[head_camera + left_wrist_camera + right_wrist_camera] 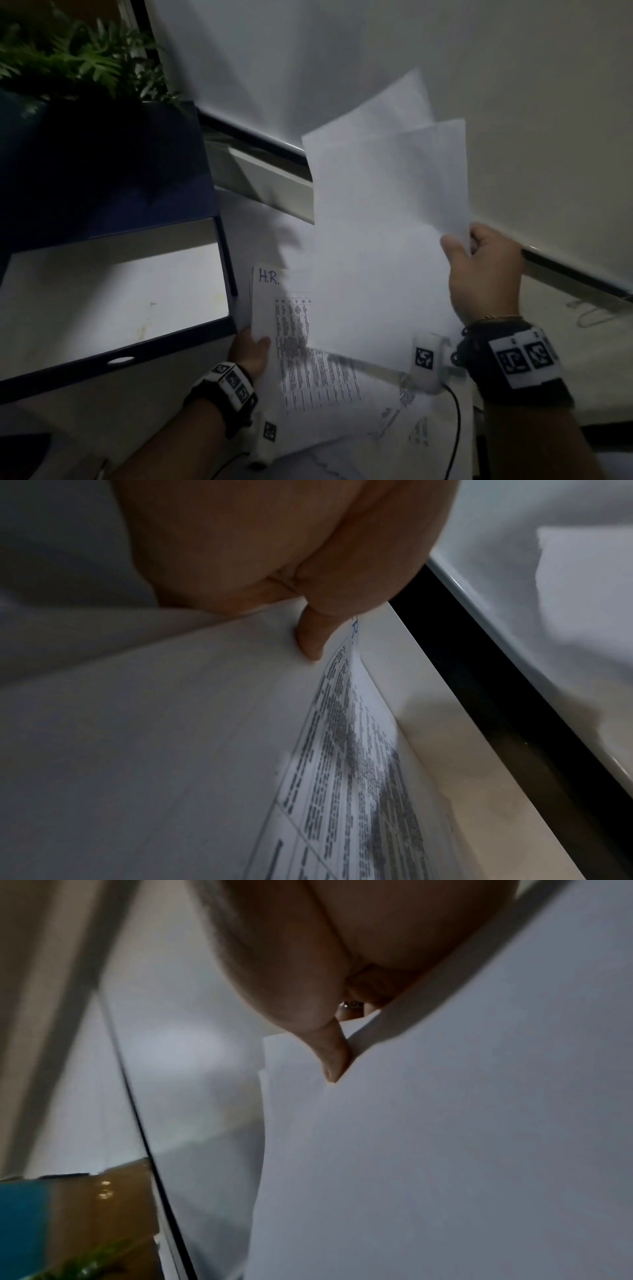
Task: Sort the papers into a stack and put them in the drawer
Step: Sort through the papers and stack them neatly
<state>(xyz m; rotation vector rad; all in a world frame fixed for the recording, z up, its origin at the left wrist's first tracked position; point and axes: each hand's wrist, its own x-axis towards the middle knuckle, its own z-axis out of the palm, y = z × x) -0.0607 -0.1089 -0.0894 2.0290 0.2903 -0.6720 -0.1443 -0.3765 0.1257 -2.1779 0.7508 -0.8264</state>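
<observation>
Dim lighting; the head view is partly motion-blurred.

Right hand (484,274): raised over the bench (565,359), fingers (454,251) and thumb pinched on the lower right corner of a few blank sheets (387,192). The sheets stand roughly upright and fan apart at the top, their edges not aligned. In the right wrist view the thumb (334,1056) presses flat against the near face of the sheets (445,1150); the other fingers are hidden behind the paper.

Left hand (250,349): low and near the body, gripping the left edge of a printed sheet (294,329) marked "H.R." in blue at its top corner. In the left wrist view the thumb (310,639) lies on top of the printed sheet (342,750), clamped against it; the fingers underneath are not visible. This sheet tilts up from the bench and overlaps further printed papers (394,407) lying loose on the surface, spread askew and not yet squared.

Drawer (113,294): pulled open, just left of the left hand, dark blue frame with a pale floor and a finger cutout in the front edge. No paper is visible inside it.

Other: a green plant (68,65) above the drawer unit; a paper clip (592,313) on the bench at far right.
</observation>
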